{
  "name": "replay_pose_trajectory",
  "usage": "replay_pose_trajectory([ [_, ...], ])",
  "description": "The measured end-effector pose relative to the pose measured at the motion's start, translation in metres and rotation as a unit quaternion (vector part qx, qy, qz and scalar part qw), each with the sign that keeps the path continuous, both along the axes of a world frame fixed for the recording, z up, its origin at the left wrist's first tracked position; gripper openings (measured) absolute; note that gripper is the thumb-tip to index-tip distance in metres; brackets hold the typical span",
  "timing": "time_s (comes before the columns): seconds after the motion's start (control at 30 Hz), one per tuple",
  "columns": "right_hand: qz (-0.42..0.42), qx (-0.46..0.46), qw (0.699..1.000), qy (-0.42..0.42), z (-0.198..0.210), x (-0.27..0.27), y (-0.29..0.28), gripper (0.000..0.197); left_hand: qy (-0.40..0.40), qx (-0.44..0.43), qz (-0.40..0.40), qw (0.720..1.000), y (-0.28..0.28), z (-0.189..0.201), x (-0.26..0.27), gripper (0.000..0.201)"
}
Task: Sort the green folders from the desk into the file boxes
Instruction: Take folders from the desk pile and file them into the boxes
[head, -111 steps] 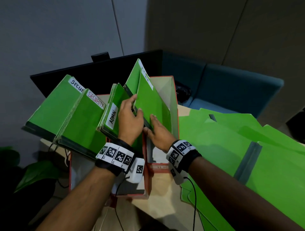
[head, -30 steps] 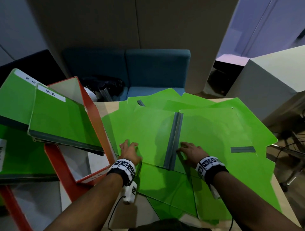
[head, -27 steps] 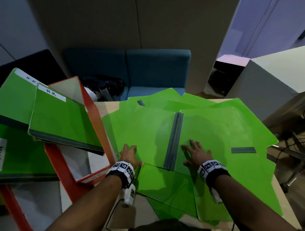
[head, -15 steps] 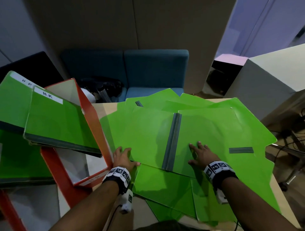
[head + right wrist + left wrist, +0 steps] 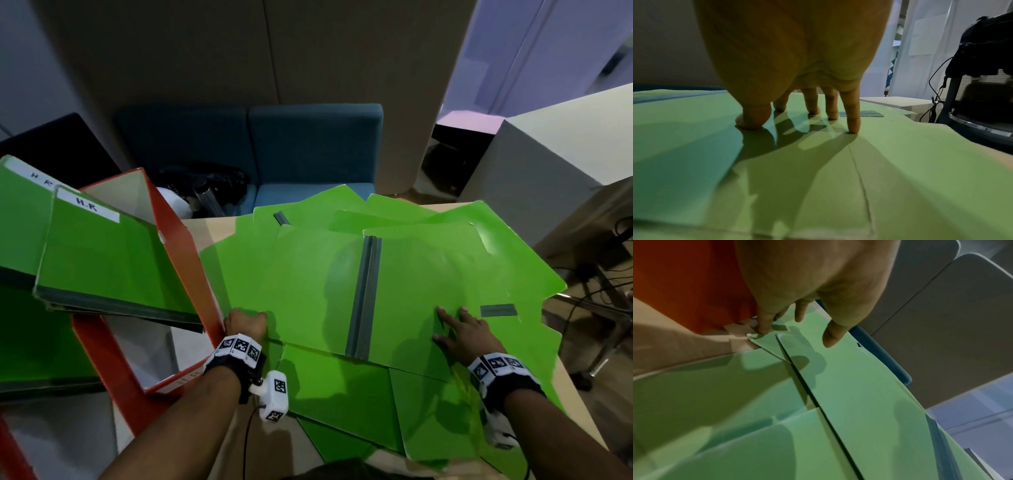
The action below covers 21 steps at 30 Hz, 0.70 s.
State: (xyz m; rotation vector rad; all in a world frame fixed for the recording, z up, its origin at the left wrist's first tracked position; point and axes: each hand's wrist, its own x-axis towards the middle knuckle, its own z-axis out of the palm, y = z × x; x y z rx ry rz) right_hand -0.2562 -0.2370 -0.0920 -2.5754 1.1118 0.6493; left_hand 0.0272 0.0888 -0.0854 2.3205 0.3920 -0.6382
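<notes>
An open green folder point(image 5: 298, 291) with a grey spine point(image 5: 363, 298) lies on top of several other green folders spread over the desk. My left hand point(image 5: 245, 323) is at its near left corner, right beside the red file box point(image 5: 178, 246). In the left wrist view the fingertips point(image 5: 764, 326) touch a sheet corner while the thumb point(image 5: 830, 335) hovers above the top folder point(image 5: 859, 394). My right hand point(image 5: 459, 334) lies on the folder's right half, its straight fingers point(image 5: 853, 125) pressing down on the green sheet point(image 5: 818, 178). Two green folders labelled H.R point(image 5: 102, 260) lean out of the red box.
The desk's wooden edge point(image 5: 212, 226) shows behind the red box. A blue sofa point(image 5: 308, 147) stands beyond the desk. A short grey strip point(image 5: 498, 310) lies on a folder just past my right hand. A chair and cables point(image 5: 589, 294) are off the desk's right side.
My right hand has slid right, away from the grey spine, across the folder's right half. My left hand has shifted slightly left to the folder's corner and its fingers have bent down.
</notes>
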Motion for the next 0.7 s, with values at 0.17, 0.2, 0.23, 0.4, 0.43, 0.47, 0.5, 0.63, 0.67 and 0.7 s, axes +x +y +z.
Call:
replay_pose_trajectory([
  [0.17, 0.005, -0.002, 1.000, -0.002, 0.002, 0.002, -0.001, 0.074, -0.009, 0.044, -0.039, 0.998, -0.001, -0.004, -0.007, 0.076],
  [0.2, 0.003, -0.002, 1.000, -0.002, 0.001, 0.002, 0.000, 0.075, -0.006, 0.053, -0.055, 0.997, -0.002, -0.004, -0.010, 0.077],
  [0.23, 0.002, -0.001, 1.000, -0.003, 0.001, 0.003, 0.000, 0.075, -0.004, 0.060, -0.067, 0.996, -0.002, -0.005, -0.012, 0.077],
  [0.4, 0.006, -0.004, 1.000, -0.010, 0.001, 0.003, 0.000, 0.075, 0.004, 0.061, -0.087, 0.994, 0.000, -0.003, -0.010, 0.074],
  [0.43, 0.008, -0.004, 1.000, -0.011, 0.002, 0.003, 0.000, 0.075, 0.004, 0.060, -0.086, 0.994, 0.001, -0.002, -0.009, 0.073],
  [0.47, 0.009, -0.004, 1.000, -0.012, 0.003, 0.004, 0.000, 0.075, 0.002, 0.058, -0.082, 0.995, 0.001, -0.002, -0.007, 0.072],
  [0.5, 0.010, -0.004, 1.000, -0.012, 0.004, 0.004, 0.001, 0.075, 0.000, 0.056, -0.075, 0.996, 0.001, -0.001, -0.006, 0.070],
  [0.63, 0.010, -0.004, 1.000, -0.009, 0.008, 0.005, 0.003, 0.075, 0.012, 0.030, -0.077, 0.997, 0.003, 0.002, -0.001, 0.059],
  [0.67, 0.011, -0.004, 1.000, -0.007, 0.009, 0.006, 0.003, 0.075, 0.007, 0.020, -0.078, 0.997, 0.003, 0.003, 0.000, 0.056],
  [0.7, 0.011, -0.004, 1.000, -0.004, 0.011, 0.006, 0.003, 0.075, -0.002, 0.009, -0.076, 0.997, 0.003, 0.004, 0.001, 0.055],
])
